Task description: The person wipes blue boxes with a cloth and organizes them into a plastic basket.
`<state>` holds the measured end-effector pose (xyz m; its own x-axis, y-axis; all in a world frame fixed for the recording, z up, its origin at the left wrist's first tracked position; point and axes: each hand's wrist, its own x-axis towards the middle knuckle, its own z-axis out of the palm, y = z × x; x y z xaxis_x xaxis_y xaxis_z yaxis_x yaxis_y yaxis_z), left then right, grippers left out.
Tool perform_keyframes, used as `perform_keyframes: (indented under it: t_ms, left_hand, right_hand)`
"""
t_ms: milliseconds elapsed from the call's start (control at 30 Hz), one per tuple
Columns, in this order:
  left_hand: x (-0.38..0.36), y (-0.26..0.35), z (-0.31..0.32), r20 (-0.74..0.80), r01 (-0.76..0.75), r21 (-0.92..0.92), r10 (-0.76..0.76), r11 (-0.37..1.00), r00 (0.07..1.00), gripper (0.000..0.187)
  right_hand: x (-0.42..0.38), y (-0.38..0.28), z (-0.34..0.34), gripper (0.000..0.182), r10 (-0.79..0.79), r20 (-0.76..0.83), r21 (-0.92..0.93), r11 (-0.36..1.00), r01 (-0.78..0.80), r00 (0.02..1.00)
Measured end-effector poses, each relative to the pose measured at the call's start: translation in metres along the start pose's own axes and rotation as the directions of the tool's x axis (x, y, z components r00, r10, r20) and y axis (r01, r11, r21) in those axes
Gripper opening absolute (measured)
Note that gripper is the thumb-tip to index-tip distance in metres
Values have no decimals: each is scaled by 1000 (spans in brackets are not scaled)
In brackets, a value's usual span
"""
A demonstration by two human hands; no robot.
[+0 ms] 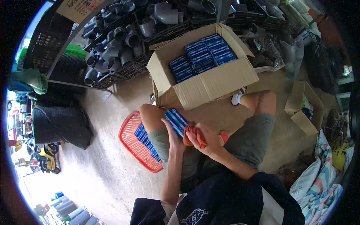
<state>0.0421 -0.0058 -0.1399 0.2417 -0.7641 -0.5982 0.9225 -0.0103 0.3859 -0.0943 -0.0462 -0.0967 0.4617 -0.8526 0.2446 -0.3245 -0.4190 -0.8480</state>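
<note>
In the head view my left hand [173, 135] is wrapped round a small blue box [175, 119] with white lettering, held above my lap. An orange-red cloth [195, 135] is bunched in my right hand [208, 138], pressed against the lower end of that box. By my left knee stands a red plastic basket [127, 137] with several similar blue boxes [148, 142] in it. In front of me a large open cardboard carton [217, 83] holds stacks of the same blue boxes [206, 54].
Crates of grey pipe fittings [120, 48] stand on a rack behind the carton. A smaller cardboard box [305, 107] is at the right, near striped sacks [318, 180]. To the left is a dark mesh-covered bundle [62, 123]. Grey pipes [75, 213] lie at lower left.
</note>
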Motion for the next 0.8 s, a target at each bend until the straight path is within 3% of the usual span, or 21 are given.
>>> perform_keyframes:
  t_ms: [33, 67, 167, 200, 233, 300, 367, 400, 433, 500, 533, 600, 700, 733, 767, 800]
  left_hand:
    - [-5, -3, 0, 29, 58, -13, -57, 998, 998, 66]
    - [-3, -7, -14, 227, 59, 3, -58, 998, 972, 65]
    - [-14, -10, 5, 212, -135, 127, 106, 983, 972, 62]
    - [-14, -4, 9, 216, -163, 119, 134, 979, 967, 58]
    - [-16, 4, 17, 182, -70, 85, 54, 994, 982, 57]
    - [-19, 18, 29, 285, -140, 107, 105, 984, 953, 58]
    - [-36, 19, 51, 227, -142, 140, 108, 980, 968, 57]
    - [-45, 13, 60, 219, -177, 139, 144, 974, 965, 56]
    - [-56, 9, 61, 202, -208, 143, 177, 968, 963, 56]
    - [-56, 5, 50, 199, -236, 111, 211, 965, 957, 53]
    - [-61, 2, 58, 174, -286, 135, 262, 948, 949, 53]
    - [-69, 3, 84, 107, -341, 168, 327, 925, 939, 53]
    - [-57, 15, 87, 135, -252, 143, 234, 957, 963, 51]
    - [-60, 13, 98, 89, -394, 443, 398, 806, 913, 52]
    - [-51, 11, 84, 5, -317, 346, 336, 883, 942, 48]
    - [-51, 4, 72, 78, -384, 269, 377, 883, 923, 44]
  right_hand:
    - [9, -4, 0, 26, -19, -93, 38, 999, 23, 995]
    - [19, -8, -4, 25, -235, -223, -71, 972, 225, 946]
    - [36, -17, -1, 24, 4, -288, 111, 993, 30, 958]
    - [29, -11, 4, 25, -1, -273, 96, 995, 28, 962]
    - [20, -11, 8, 21, 28, -215, 146, 989, 4, 976]
    - [1, -15, 13, 17, 70, -71, 242, 969, -51, 995]
    - [10, -21, 2, 15, -87, -220, 94, 990, 109, 972]
    - [26, -25, -13, 14, -309, -267, -174, 947, 270, 913]
    - [24, -27, -16, 17, -145, -198, 19, 988, 151, 970]
    - [22, -30, -22, 25, 200, -39, 350, 920, -174, 979]
    - [19, -32, -17, 26, 241, -21, 366, 905, -216, 970]
    - [15, -49, -22, 26, 206, -214, 355, 927, -121, 955]
    - [0, -47, -17, 21, 28, -148, 46, 999, -21, 989]
    - [-4, -49, -29, 20, 115, -64, 184, 978, -102, 991]
    - [-5, -55, -43, 19, 201, 22, 305, 932, -198, 979]
    - [-6, -57, -61, 19, 279, 108, 421, 857, -298, 954]
